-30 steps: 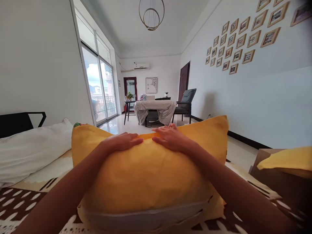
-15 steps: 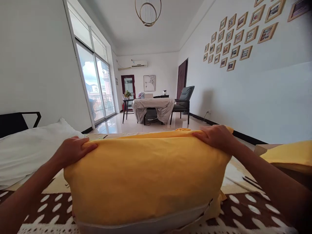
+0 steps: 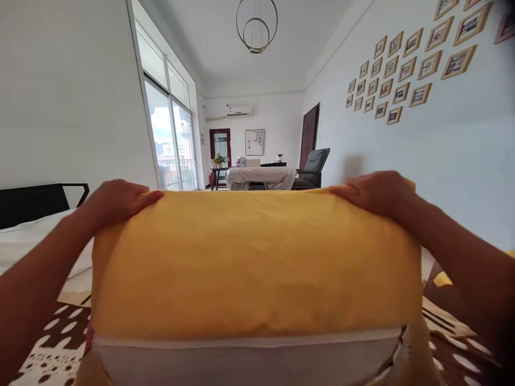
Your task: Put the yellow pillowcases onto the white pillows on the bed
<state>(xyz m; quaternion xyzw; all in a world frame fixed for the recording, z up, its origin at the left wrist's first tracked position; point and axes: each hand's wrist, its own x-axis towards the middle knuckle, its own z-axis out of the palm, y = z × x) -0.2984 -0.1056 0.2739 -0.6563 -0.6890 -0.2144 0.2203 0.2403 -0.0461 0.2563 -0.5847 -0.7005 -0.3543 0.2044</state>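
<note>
A yellow pillowcase (image 3: pixel 249 257) is stretched upright in front of me, with a whitish pillow (image 3: pixel 249 364) showing below its lower edge. My left hand (image 3: pixel 120 202) grips the top left corner, thumb toward me and fingers over the far side. At the top right corner, my right hand (image 3: pixel 378 194) clasps the cloth the same way. The fingertips of both hands are hidden behind the fabric.
A brown and white patterned blanket (image 3: pixel 60 335) lies beneath. On the left are a white pillow (image 3: pixel 40 236) and a black armrest (image 3: pixel 76 190). A cloth-covered table (image 3: pixel 261 177) and a grey chair (image 3: pixel 316 166) stand farther off.
Both hands have risen and moved slightly apart, pulling the pillowcase up and tauter. It stands higher and closer, and more of the whitish part shows at the bottom.
</note>
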